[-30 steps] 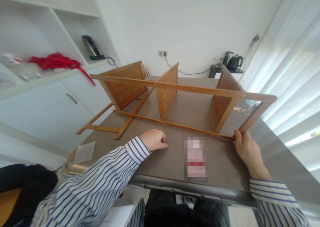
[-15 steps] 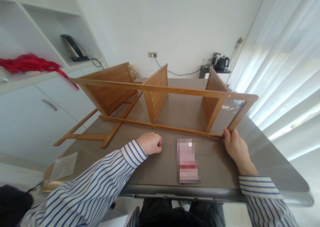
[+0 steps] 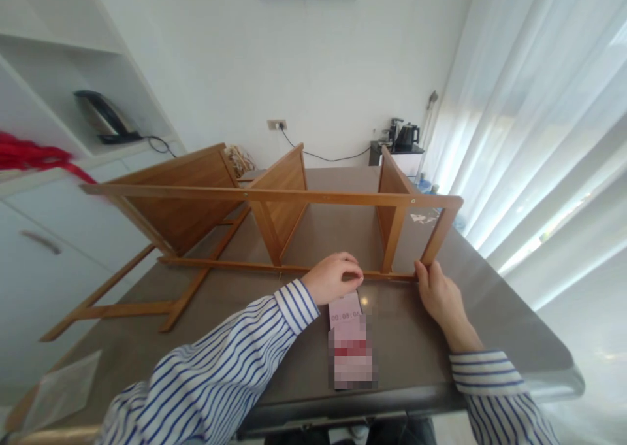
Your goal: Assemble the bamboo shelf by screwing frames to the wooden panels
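A wooden shelf unit lies on its side on the table, its shelf boards standing up. My right hand is closed around the lower right corner of its frame, where the end bar meets the near rail. My left hand hovers by the near rail, right of the middle shelf board. Its thumb and fingers are pinched together; whatever they hold is too small or hidden to name. Just below my left hand lies a phone with a timer on its screen, partly blurred.
A separate wooden frame piece lies under the unit's left end. On the grey-brown table there is also a clear plastic bag at the left. Kettles, cabinets and a curtain surround the table.
My left hand has moved right along the near rail, from a loose fist to a pinch above the phone. My right hand keeps its hold on the corner. The view has shifted right and upward.
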`<state>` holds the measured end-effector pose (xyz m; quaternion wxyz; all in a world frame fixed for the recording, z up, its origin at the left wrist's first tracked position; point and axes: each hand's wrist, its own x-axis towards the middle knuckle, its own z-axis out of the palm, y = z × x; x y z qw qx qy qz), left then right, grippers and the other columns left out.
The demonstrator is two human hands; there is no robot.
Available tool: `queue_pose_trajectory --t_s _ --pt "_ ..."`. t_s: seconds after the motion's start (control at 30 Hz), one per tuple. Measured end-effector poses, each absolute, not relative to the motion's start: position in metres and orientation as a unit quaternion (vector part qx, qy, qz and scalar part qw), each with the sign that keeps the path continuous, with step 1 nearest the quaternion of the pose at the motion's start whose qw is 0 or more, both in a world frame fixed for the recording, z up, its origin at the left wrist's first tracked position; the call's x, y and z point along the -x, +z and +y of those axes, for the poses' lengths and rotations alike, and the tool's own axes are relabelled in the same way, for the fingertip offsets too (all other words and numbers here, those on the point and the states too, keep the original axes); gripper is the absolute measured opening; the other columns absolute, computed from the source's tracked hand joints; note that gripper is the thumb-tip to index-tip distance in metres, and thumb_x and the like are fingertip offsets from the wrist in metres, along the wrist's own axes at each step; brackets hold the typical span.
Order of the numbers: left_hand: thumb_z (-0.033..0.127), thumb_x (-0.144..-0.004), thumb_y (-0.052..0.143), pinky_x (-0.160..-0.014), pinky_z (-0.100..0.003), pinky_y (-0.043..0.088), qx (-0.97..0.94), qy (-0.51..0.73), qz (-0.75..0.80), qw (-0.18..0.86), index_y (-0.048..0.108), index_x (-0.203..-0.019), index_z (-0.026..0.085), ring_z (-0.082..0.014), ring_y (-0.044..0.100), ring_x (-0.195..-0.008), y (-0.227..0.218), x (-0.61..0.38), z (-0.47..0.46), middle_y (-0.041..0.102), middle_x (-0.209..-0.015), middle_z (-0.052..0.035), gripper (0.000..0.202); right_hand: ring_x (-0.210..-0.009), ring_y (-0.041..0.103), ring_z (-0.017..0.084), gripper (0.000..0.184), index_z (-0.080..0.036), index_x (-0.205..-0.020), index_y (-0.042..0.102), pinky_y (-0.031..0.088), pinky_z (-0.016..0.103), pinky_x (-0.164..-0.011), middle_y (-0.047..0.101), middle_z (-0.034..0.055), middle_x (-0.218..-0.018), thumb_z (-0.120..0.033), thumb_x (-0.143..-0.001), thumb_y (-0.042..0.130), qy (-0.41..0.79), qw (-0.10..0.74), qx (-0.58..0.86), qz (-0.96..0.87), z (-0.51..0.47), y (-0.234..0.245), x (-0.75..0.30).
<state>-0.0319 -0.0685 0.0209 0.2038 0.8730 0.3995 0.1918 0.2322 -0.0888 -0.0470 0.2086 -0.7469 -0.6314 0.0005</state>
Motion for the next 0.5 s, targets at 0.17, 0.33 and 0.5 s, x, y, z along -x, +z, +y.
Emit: queue_pose_trajectory --t_s 0.17,0.33,0.5 --pt "0.036 -0.084 0.055 -0.093 -0.03 0.04 -0.894 0.167 0.348 0.227 0.072 -0.09 0.021 -0.0205 0.056 -0.106 0.011 0.001 -0.045 0.061 -0.112 -0.0077 0.023 -0.056 0.054 0.014 0.031 -0.019 -0.086 0.044 0.021 0.023 -0.051 0.059 0.0024 -0.065 -0.045 -0.096 0.03 0.003 0.211 0.743 -0.635 -0.089 -0.043 -0.229" --pt "0.037 -0.084 0.055 -0.082 -0.023 0.043 -0.909 0.118 0.29 0.274 0.072 -0.091 0.021 -0.0155 0.061 -0.088 0.005 -0.013 -0.029 0.068 -0.093 -0.0027 0.024 -0.056 0.055 0.014 0.03 -0.019 -0.084 0.043 0.02 0.023 -0.05 0.058 0.0015 -0.063 -0.044 -0.096 0.031 -0.007 0.23 0.738 -0.635 -0.089 -0.042 -0.228" --pt "0.038 -0.083 0.056 -0.081 -0.021 0.042 -0.907 0.103 0.285 0.294 0.072 -0.09 0.021 -0.015 0.062 -0.088 0.0 -0.012 -0.02 0.07 -0.095 -0.0015 0.024 -0.053 0.055 0.014 0.032 -0.019 -0.082 0.044 0.021 0.023 -0.048 0.059 0.0021 -0.063 -0.045 -0.095 0.03 -0.018 0.235 0.734 -0.637 -0.089 -0.043 -0.228"
